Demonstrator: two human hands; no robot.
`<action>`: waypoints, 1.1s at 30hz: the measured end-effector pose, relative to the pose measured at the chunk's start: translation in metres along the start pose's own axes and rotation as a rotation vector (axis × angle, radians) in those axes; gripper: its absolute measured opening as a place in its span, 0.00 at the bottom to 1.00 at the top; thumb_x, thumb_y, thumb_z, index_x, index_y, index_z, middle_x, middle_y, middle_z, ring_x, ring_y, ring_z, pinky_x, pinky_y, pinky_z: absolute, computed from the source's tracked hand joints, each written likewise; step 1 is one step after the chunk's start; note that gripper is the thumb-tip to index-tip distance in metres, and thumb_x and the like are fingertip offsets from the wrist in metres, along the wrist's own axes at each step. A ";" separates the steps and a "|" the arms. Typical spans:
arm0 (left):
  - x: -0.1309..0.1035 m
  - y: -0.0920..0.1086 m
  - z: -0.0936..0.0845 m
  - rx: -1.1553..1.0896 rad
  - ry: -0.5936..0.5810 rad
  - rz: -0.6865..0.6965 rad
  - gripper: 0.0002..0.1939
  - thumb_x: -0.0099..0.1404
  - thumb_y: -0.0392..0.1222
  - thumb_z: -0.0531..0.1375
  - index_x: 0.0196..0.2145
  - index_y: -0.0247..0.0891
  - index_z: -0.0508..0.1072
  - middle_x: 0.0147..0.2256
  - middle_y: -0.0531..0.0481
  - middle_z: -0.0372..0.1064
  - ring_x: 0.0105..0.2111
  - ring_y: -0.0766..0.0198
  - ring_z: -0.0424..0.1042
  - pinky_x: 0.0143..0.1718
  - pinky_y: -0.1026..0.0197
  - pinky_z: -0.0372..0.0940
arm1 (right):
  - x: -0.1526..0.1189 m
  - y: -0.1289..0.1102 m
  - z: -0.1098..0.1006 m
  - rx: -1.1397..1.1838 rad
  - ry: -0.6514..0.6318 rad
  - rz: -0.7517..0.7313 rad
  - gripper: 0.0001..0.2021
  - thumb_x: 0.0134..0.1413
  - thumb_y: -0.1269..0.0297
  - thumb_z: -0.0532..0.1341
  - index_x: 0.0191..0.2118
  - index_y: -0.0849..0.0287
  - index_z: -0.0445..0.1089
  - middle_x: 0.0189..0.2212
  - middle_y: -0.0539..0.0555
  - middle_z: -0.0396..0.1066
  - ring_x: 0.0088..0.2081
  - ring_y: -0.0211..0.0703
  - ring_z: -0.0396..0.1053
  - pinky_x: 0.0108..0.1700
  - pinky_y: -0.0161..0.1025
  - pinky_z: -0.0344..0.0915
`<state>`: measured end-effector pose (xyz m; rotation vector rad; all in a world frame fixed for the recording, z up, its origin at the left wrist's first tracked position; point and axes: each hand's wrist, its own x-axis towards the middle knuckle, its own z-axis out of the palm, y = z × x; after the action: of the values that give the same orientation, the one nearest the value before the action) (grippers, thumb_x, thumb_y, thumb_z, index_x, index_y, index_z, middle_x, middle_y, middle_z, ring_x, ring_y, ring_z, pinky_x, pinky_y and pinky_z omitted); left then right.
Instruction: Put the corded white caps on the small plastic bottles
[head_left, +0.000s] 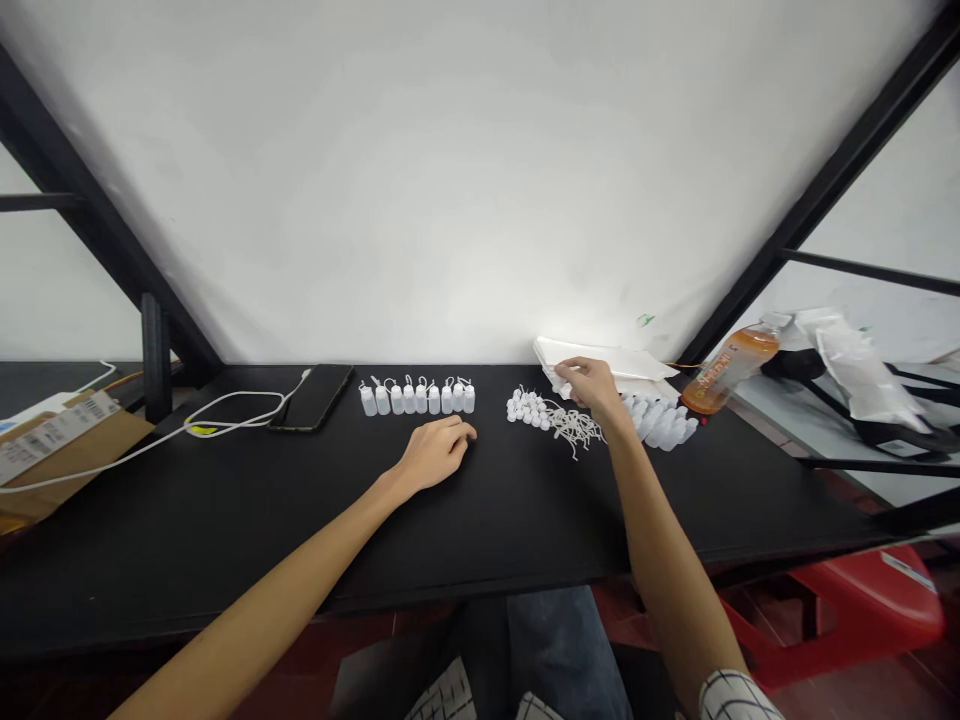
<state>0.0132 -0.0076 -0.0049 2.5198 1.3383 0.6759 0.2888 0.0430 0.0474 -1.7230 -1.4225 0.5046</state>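
Note:
My left hand (pixel 439 450) rests on the black table, fingers loosely bent and holding nothing. Just behind it stands a row of small white squeeze bottles (pixel 421 399) with caps and thin tubes on top. My right hand (pixel 589 385) is in a pinch above the right side, its fingertips in front of a stack of white paper (pixel 619 362); what it holds, if anything, is too small to name. Below it lie a pile of white caps (pixel 527 407) and a heap of thin white tubes (pixel 574 425). Several uncapped-looking bottles (pixel 664 425) lie beside my right wrist.
A black phone (pixel 313 397) with a white cable (pixel 232 425) lies at left, near a cardboard box (pixel 75 455). An orange drink bottle (pixel 731 368) leans at right by the black frame (pixel 825 145). A red stool (pixel 862 610) stands beneath the table's right side.

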 end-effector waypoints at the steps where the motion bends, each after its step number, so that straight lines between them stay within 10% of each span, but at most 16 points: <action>1: 0.000 0.000 0.001 -0.010 0.005 0.003 0.17 0.65 0.34 0.48 0.40 0.42 0.77 0.37 0.51 0.74 0.32 0.65 0.71 0.33 0.64 0.63 | -0.003 -0.004 0.006 0.159 -0.064 0.045 0.14 0.51 0.56 0.63 0.35 0.63 0.72 0.20 0.51 0.68 0.15 0.31 0.54 0.17 0.32 0.48; 10: 0.001 0.005 0.007 -0.284 0.327 -0.043 0.18 0.64 0.50 0.59 0.49 0.41 0.72 0.30 0.53 0.69 0.23 0.70 0.63 0.31 0.65 0.63 | -0.056 -0.050 0.068 0.559 -0.556 0.127 0.20 0.43 0.50 0.70 0.26 0.63 0.67 0.19 0.50 0.68 0.12 0.24 0.47 0.12 0.28 0.40; 16: 0.001 0.011 0.003 -0.522 0.427 -0.082 0.13 0.64 0.48 0.59 0.37 0.36 0.77 0.27 0.52 0.69 0.23 0.70 0.63 0.26 0.66 0.61 | -0.066 -0.045 0.085 0.422 -0.644 -0.009 0.24 0.59 0.47 0.55 0.23 0.63 0.66 0.17 0.51 0.68 0.10 0.27 0.50 0.12 0.30 0.41; 19: 0.003 0.009 0.000 -0.539 0.413 -0.116 0.14 0.65 0.48 0.57 0.32 0.35 0.75 0.28 0.51 0.69 0.23 0.69 0.64 0.25 0.66 0.60 | -0.060 -0.041 0.079 0.182 -0.615 -0.165 0.23 0.62 0.51 0.51 0.24 0.62 0.69 0.20 0.52 0.71 0.12 0.29 0.56 0.16 0.31 0.50; 23: 0.003 0.006 -0.001 -0.410 0.402 -0.136 0.13 0.66 0.47 0.55 0.32 0.36 0.73 0.30 0.51 0.69 0.26 0.68 0.65 0.27 0.66 0.60 | -0.040 -0.031 0.050 -0.267 -0.221 -0.364 0.12 0.57 0.59 0.59 0.28 0.58 0.74 0.27 0.52 0.76 0.30 0.40 0.72 0.32 0.33 0.62; 28: 0.001 0.009 0.001 -0.245 0.292 -0.150 0.11 0.65 0.45 0.54 0.34 0.38 0.73 0.31 0.52 0.70 0.26 0.67 0.67 0.27 0.65 0.59 | -0.012 0.000 0.005 -0.496 -0.031 -0.174 0.08 0.53 0.63 0.61 0.33 0.57 0.77 0.34 0.54 0.78 0.39 0.46 0.73 0.38 0.36 0.63; 33: 0.001 0.012 0.001 -0.141 0.177 -0.198 0.12 0.64 0.48 0.55 0.35 0.39 0.75 0.25 0.53 0.67 0.26 0.65 0.66 0.27 0.64 0.56 | 0.001 0.025 -0.013 -0.630 -0.180 0.032 0.10 0.48 0.58 0.64 0.31 0.58 0.79 0.33 0.57 0.77 0.37 0.49 0.73 0.35 0.38 0.62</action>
<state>0.0225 -0.0135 -0.0012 2.2242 1.5153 0.9316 0.3141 0.0389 0.0356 -2.2355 -1.8152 0.2396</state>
